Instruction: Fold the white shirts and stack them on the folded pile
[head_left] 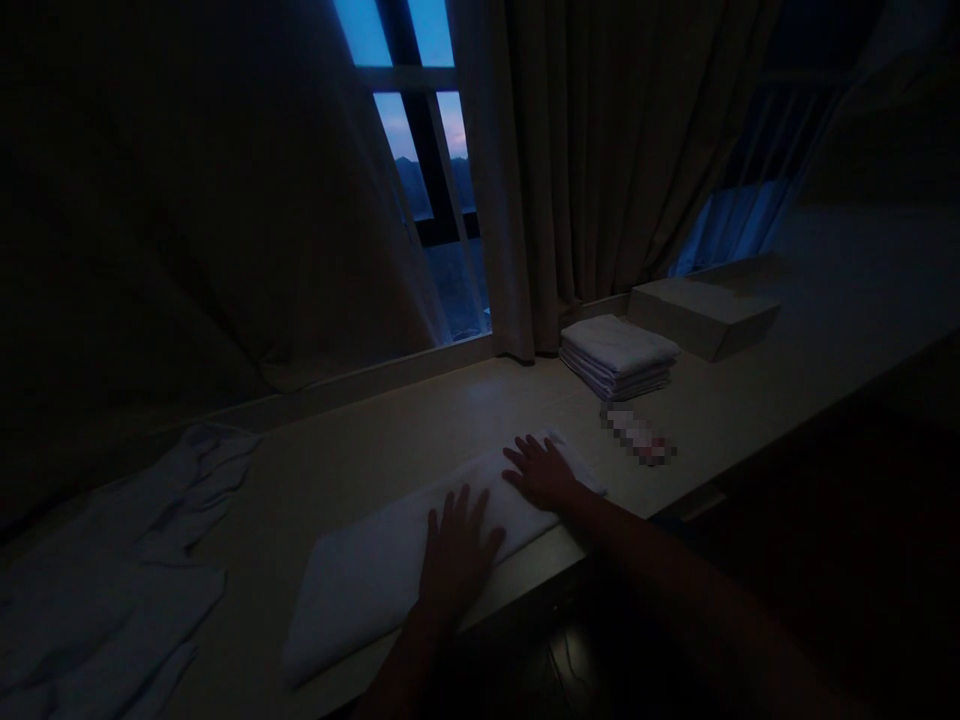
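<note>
A white cloth point(360, 570), folded into a long strip, lies flat along the front of the counter. My left hand point(457, 545) rests on its middle with the fingers spread. Toward the strip's right end, my right hand point(541, 473) lies flat on the cloth, fingers also apart. Neither hand grips anything. Beyond my right hand sits a neat stack of folded white cloths point(619, 355). Dim light hides the finer detail of the fabric, so I cannot tell its exact kind.
Crumpled white cloths point(112, 570) are heaped at the left. A box point(705, 315) stands behind the stack, and a small blurred-out item point(637, 433) lies before it. Curtains point(555, 180) hang by the window point(424, 150). The counter's front edge point(810, 410) runs diagonally.
</note>
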